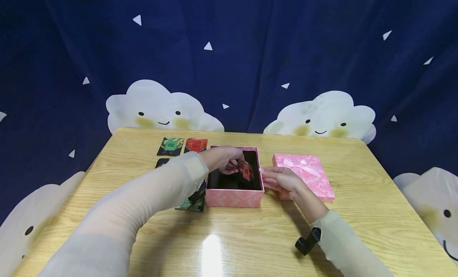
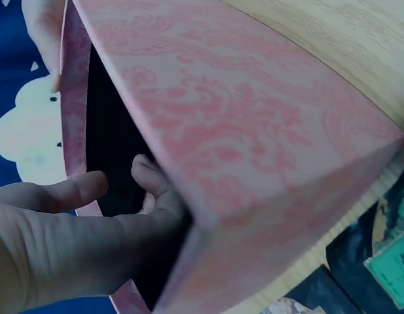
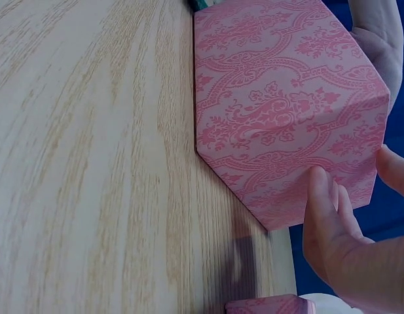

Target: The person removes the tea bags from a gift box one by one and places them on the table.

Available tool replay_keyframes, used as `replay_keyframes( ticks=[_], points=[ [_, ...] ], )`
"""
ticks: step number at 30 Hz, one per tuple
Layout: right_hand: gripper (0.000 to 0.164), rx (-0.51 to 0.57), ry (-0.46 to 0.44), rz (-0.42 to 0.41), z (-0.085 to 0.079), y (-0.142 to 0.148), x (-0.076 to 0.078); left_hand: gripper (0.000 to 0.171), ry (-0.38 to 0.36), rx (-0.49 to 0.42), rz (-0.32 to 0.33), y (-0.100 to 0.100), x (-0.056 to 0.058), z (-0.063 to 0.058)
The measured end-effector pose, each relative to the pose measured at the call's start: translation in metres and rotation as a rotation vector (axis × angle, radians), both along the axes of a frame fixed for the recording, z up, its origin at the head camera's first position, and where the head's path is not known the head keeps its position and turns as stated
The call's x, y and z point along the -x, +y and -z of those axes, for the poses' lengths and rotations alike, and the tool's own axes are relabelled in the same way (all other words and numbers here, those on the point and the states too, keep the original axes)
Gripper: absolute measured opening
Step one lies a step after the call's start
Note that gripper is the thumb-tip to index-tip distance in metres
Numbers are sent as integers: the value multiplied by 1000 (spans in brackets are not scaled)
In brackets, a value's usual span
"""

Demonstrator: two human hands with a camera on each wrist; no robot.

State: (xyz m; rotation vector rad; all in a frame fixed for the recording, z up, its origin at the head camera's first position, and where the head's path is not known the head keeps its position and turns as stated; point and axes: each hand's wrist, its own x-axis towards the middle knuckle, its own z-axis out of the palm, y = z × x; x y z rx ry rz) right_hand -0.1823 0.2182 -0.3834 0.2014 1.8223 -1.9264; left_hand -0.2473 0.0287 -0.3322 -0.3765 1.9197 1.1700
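An uncovered pink patterned box [image 1: 234, 198] with a dark inside stands on the table. My left hand [image 1: 230, 161] reaches over its left rim, fingers bent at a small black packet with a red label [image 1: 247, 170]. In the left wrist view the thumb and bent fingers of the left hand [image 2: 77, 242] are at the box mouth; the packet cannot be made out against the black. My right hand [image 1: 280, 179] holds the box's right side. In the right wrist view its thumb meets the rim and its fingers [image 3: 319, 196] touch the outer wall.
The pink lid [image 1: 311, 177] with a pale bow lies right of the box. To its left are a green-labelled packet [image 1: 171, 145], a red one [image 1: 195, 145] and more, partly hidden by the left arm. A dark blue cloud-patterned curtain [image 1: 243, 62] hangs behind the table [image 1: 358, 197].
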Motion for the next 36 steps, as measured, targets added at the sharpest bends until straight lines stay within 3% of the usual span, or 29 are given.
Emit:
replay_keyframes(
  ticks=[5,8,10,12,16,18,20,21,25,27,28,32,36],
  points=[
    [47,-6,-2,-6,-2,-2,0,22,6,3,20,8,2,7],
    [44,8,6,-14,-3,-3,1,24,-10,-55,32,18,28,43],
    [42,22,15,-14,-3,-4,1,25,-8,-75,60,23,38,53],
    [40,36,24,-18,-4,-4,1,25,-1,-80,101,28,42,53],
    [42,43,31,-21,-5,-3,1,29,52,-13,147,24,4,-1],
    [44,36,32,-23,-5,-3,1,31,56,15,150,23,-8,-17],
    [46,28,28,-21,-5,-3,1,32,41,14,168,21,-9,-19],
    [47,25,27,-21,-5,-3,1,30,32,5,178,22,6,0],
    [47,15,1,-12,-4,-3,1,26,100,7,211,17,11,8],
    [47,11,-9,-8,-4,-3,1,24,181,35,224,14,6,5],
    [47,9,-12,-8,-4,-4,1,26,221,50,229,9,-10,-17],
    [49,4,-6,-9,-4,-3,-1,24,291,35,243,2,-19,-27],
    [46,4,-2,-6,-4,-3,-1,27,294,-23,222,-6,-22,-34]
  ],
)
